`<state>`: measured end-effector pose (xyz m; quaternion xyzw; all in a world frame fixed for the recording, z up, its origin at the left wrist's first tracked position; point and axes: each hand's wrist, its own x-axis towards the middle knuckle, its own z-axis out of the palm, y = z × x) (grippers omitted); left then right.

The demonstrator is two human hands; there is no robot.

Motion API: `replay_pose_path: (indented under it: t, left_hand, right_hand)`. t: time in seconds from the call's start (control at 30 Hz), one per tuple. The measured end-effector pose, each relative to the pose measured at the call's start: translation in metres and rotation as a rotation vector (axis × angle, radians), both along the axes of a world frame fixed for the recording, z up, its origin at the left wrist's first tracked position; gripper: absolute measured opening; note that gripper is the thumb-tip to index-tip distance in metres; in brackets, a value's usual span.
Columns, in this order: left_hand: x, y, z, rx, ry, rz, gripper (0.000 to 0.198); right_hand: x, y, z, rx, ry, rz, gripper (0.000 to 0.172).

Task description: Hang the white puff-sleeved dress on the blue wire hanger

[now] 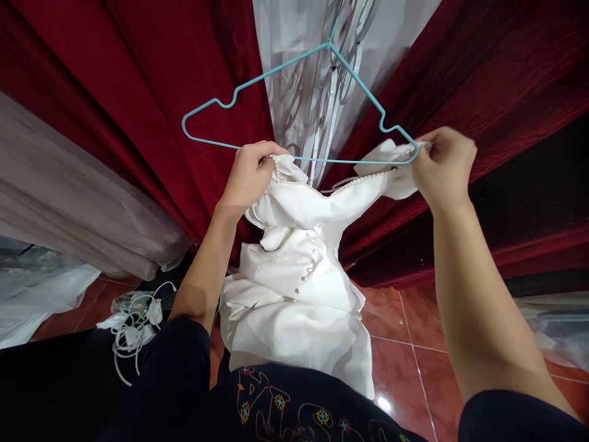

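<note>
A white dress (294, 264) with a pearl-beaded neckline and a row of buttons hangs down in front of my body. My left hand (253, 175) is closed on the dress's left shoulder part, close to the lower bar of a light-blue hanger (280, 66). At the other side my right hand (444, 162) pinches the dress's right strap at the hanger's right end. The right end of the hanger overlaps this strap, while its left end sticks out free of the fabric. Parts of the fingers of both hands are hidden.
Dark red curtains (193, 92) flank a white drape (294, 73) with shiny silver loops behind the hanger. White cables with a plug (131, 334) lie at the lower left. Reddish tiles (400, 356) cover the floor. Pale sheer fabric (69, 190) hangs at the left.
</note>
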<state>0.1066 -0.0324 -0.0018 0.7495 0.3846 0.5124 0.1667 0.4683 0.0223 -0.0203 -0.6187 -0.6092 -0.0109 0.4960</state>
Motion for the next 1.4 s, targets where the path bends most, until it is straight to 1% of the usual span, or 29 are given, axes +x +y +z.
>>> replay_pose_path:
  t: [0.07, 0.1, 0.13, 0.17, 0.23, 0.27, 0.3, 0.33, 0.37, 0.4, 0.43, 0.47, 0.5, 0.57, 0.63, 0.67, 0.7, 0.77, 0.83, 0.9, 0.97, 1.0, 1.07, 1.13, 1.2, 1.23, 1.3, 1.33, 1.4]
  left_hand:
    - [0.002, 0.003, -0.002, 0.018, -0.023, 0.024, 0.045]
    - [0.002, 0.004, -0.002, 0.027, -0.038, 0.037, 0.046]
    - [0.002, 0.005, -0.002, 0.03, -0.054, 0.042, 0.047]
    - [0.003, 0.005, -0.002, 0.023, -0.071, 0.036, 0.047]
    - [0.003, 0.004, -0.001, -0.013, -0.09, -0.005, 0.046]
    - [0.004, 0.003, -0.001, -0.03, -0.092, -0.022, 0.045]
    - [0.005, 0.002, -0.001, -0.035, -0.088, -0.028, 0.044]
    - [0.006, 0.001, -0.002, -0.032, -0.079, -0.021, 0.044]
    - [0.007, 0.0, -0.003, -0.025, -0.066, -0.008, 0.044]
    - [0.007, 0.0, -0.004, -0.017, -0.054, 0.008, 0.044]
    - [0.008, 0.0, -0.005, -0.009, -0.047, 0.019, 0.044]
    - [0.009, 0.001, -0.007, -0.006, -0.044, 0.02, 0.044]
    - [0.01, 0.002, -0.008, -0.008, -0.048, 0.011, 0.044]
    - [0.014, 0.005, -0.012, -0.024, -0.059, -0.015, 0.045]
    - [0.02, 0.006, -0.015, -0.039, -0.066, -0.02, 0.045]
    - [0.023, 0.007, -0.016, -0.045, -0.068, -0.014, 0.044]
    - [0.026, 0.007, -0.017, -0.051, -0.068, -0.012, 0.044]
    - [0.031, 0.004, -0.016, -0.061, -0.064, -0.021, 0.043]
    - [0.032, -0.001, -0.014, -0.055, -0.036, -0.036, 0.042]
    - [0.029, -0.009, -0.014, -0.001, 0.02, -0.045, 0.043]
    - [0.021, -0.02, -0.017, 0.107, 0.048, 0.014, 0.044]
    - [0.014, -0.025, -0.021, 0.17, 0.038, 0.083, 0.043]
    - [-0.004, -0.034, -0.033, 0.266, -0.026, 0.278, 0.037]
    - [-0.029, -0.036, -0.045, 0.296, -0.125, 0.461, 0.03]
    - [-0.057, -0.032, -0.051, 0.297, -0.226, 0.57, 0.027]
    - [-0.069, -0.027, -0.05, 0.297, -0.26, 0.603, 0.027]
    - [-0.089, -0.016, -0.04, 0.296, -0.279, 0.653, 0.027]
    - [-0.096, -0.01, -0.031, 0.294, -0.271, 0.671, 0.028]
    - [-0.102, 0.004, -0.007, 0.303, -0.228, 0.67, 0.038]
  right_hand:
    - [0.002, -0.021, -0.009, -0.009, -0.143, 0.197, 0.019]
    - [0.0, -0.032, -0.013, 0.014, -0.192, 0.272, 0.017]
    - [-0.002, -0.041, -0.015, 0.053, -0.21, 0.319, 0.014]
    - [-0.004, -0.049, -0.017, 0.107, -0.196, 0.331, 0.013]
    - [-0.011, -0.059, -0.019, 0.211, -0.096, 0.273, 0.015]
    - [-0.014, -0.062, -0.021, 0.25, -0.018, 0.212, 0.017]
    - [-0.017, -0.064, -0.023, 0.251, 0.056, 0.148, 0.019]
    - [-0.02, -0.065, -0.024, 0.196, 0.104, 0.103, 0.019]
    - [-0.023, -0.067, -0.026, 0.097, 0.119, 0.087, 0.019]
    - [-0.025, -0.069, -0.027, -0.009, 0.091, 0.103, 0.018]
    - [-0.028, -0.072, -0.028, -0.089, 0.019, 0.159, 0.018]
    - [-0.032, -0.075, -0.027, -0.109, -0.077, 0.252, 0.019]
    - [-0.037, -0.078, -0.025, -0.056, -0.166, 0.359, 0.02]
    - [-0.049, -0.084, -0.018, 0.206, -0.265, 0.519, 0.023]
    - [-0.066, -0.084, -0.01, 0.426, -0.246, 0.564, 0.026]
    - [-0.074, -0.082, -0.007, 0.478, -0.213, 0.548, 0.027]
    - [-0.083, -0.078, -0.005, 0.479, -0.191, 0.531, 0.029]
    - [-0.098, -0.068, -0.006, 0.393, -0.197, 0.511, 0.03]
    - [-0.107, -0.057, -0.011, 0.282, -0.253, 0.494, 0.028]
    - [-0.111, -0.048, -0.018, 0.238, -0.293, 0.469, 0.026]
    - [-0.109, -0.043, -0.021, 0.253, -0.288, 0.437, 0.025]
    - [-0.107, -0.042, -0.021, 0.27, -0.277, 0.417, 0.025]
    - [-0.101, -0.041, -0.02, 0.299, -0.26, 0.391, 0.024]
    - [-0.096, -0.043, -0.018, 0.307, -0.26, 0.387, 0.022]
    - [-0.093, -0.045, -0.017, 0.293, -0.256, 0.377, 0.02]
    - [-0.093, -0.047, -0.016, 0.286, -0.25, 0.368, 0.019]
    - [-0.094, -0.048, -0.015, 0.277, -0.243, 0.363, 0.017]
    - [-0.095, -0.049, -0.014, 0.284, -0.243, 0.371, 0.015]
    - [-0.095, -0.05, -0.014, 0.306, -0.245, 0.391, 0.013]
